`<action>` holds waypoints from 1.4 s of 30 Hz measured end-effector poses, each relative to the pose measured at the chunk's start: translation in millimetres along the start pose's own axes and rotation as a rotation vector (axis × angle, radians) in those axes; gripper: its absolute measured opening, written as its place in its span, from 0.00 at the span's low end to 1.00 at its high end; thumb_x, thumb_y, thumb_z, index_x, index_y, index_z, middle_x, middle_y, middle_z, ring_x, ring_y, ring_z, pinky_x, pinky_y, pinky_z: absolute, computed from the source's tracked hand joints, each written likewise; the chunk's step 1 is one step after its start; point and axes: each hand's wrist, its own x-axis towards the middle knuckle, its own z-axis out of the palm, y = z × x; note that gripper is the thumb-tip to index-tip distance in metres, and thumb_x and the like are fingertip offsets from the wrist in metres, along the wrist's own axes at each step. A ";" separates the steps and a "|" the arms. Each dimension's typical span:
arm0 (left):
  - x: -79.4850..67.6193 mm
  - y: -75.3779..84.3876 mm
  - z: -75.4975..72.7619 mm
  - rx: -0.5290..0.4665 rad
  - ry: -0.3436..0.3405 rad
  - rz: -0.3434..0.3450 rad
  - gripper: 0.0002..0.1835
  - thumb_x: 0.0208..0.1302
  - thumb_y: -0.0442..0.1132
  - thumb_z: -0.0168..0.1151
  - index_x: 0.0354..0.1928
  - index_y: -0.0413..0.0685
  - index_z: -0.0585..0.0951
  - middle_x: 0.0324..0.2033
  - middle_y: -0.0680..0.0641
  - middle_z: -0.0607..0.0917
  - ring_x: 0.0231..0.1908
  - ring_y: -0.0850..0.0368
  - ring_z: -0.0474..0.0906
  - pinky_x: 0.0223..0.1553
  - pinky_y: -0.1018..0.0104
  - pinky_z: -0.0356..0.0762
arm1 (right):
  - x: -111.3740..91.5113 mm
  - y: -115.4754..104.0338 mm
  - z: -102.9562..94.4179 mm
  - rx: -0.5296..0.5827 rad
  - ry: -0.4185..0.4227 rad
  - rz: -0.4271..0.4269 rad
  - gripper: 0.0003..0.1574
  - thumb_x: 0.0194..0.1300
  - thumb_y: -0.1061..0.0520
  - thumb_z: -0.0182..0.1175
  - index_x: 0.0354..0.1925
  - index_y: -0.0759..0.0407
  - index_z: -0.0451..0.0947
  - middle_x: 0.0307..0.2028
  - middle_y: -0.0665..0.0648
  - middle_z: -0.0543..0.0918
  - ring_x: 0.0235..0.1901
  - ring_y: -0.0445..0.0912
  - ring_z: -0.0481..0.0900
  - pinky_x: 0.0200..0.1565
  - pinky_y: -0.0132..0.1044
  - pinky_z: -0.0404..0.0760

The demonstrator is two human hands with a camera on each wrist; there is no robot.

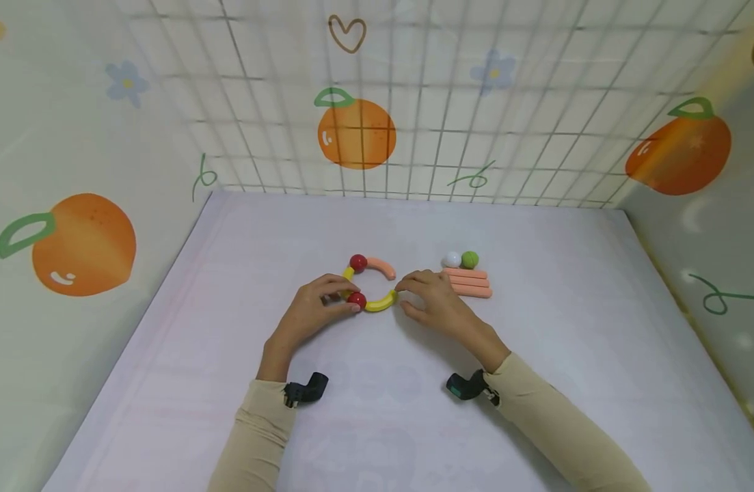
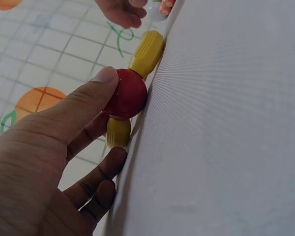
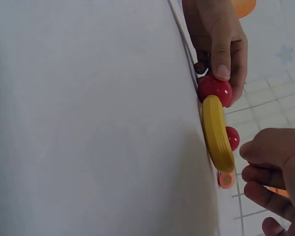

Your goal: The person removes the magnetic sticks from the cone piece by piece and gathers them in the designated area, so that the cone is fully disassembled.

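A partial ring of curved toy rods and balls lies on the table. My left hand (image 1: pixel 312 311) pinches the near red ball (image 1: pixel 357 301) between thumb and fingers. From that ball a yellow curved rod (image 1: pixel 381 302) reaches right, and a second yellow rod (image 1: pixel 348 272), partly hidden by my fingers, runs back to the far red ball (image 1: pixel 358 262). An orange curved rod (image 1: pixel 383 266) extends from the far ball, its end apart from the front yellow rod. My right hand (image 1: pixel 443 306) hovers beside the front yellow rod's free end, fingers loosely bent; the right wrist view shows a gap between them.
Straight orange rods (image 1: pixel 469 282) lie side by side just behind my right hand. A white ball (image 1: pixel 452 260) and a green ball (image 1: pixel 470 260) sit at their far side. A patterned curtain with a grid (image 1: pixel 426 164) stands along the table's back edge.
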 end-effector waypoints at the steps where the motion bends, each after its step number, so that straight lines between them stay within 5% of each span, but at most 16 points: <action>1: 0.1 -0.1 0.3 0.000 0.000 0.001 0.17 0.58 0.55 0.74 0.49 0.68 0.86 0.48 0.65 0.80 0.44 0.59 0.77 0.46 0.58 0.77 | 1.0 -0.3 1.3 -0.005 0.000 -0.005 0.15 0.63 0.59 0.69 0.49 0.58 0.85 0.49 0.54 0.83 0.52 0.51 0.77 0.49 0.49 0.65; 12: 1.3 -1.7 2.7 0.001 -0.010 0.007 0.17 0.58 0.57 0.73 0.49 0.70 0.86 0.49 0.65 0.81 0.45 0.60 0.76 0.46 0.57 0.76 | 10.8 -6.8 13.3 -0.068 -0.097 -0.024 0.14 0.63 0.58 0.68 0.49 0.53 0.85 0.53 0.50 0.82 0.56 0.49 0.72 0.50 0.49 0.65; 22: 3.0 0.9 2.5 -0.009 -0.018 -0.003 0.16 0.59 0.57 0.73 0.49 0.69 0.87 0.49 0.66 0.80 0.45 0.60 0.77 0.45 0.57 0.77 | 11.2 -6.4 17.4 -0.182 -0.086 -0.181 0.12 0.58 0.57 0.75 0.43 0.50 0.87 0.45 0.48 0.83 0.52 0.47 0.74 0.51 0.51 0.65; 30: 2.8 0.2 0.6 -0.017 -0.014 0.005 0.16 0.59 0.56 0.73 0.49 0.69 0.86 0.48 0.65 0.80 0.45 0.59 0.77 0.45 0.57 0.76 | 11.7 -12.0 16.7 -0.281 -0.108 -0.210 0.13 0.58 0.50 0.75 0.42 0.50 0.87 0.43 0.47 0.83 0.49 0.46 0.73 0.52 0.50 0.65; 42: 1.1 1.7 1.1 0.001 -0.039 0.009 0.17 0.59 0.55 0.73 0.50 0.70 0.87 0.50 0.65 0.81 0.48 0.59 0.75 0.48 0.56 0.75 | 4.5 -18.8 11.2 -0.183 -0.077 -0.256 0.11 0.56 0.56 0.74 0.40 0.54 0.87 0.40 0.50 0.83 0.48 0.48 0.75 0.49 0.51 0.66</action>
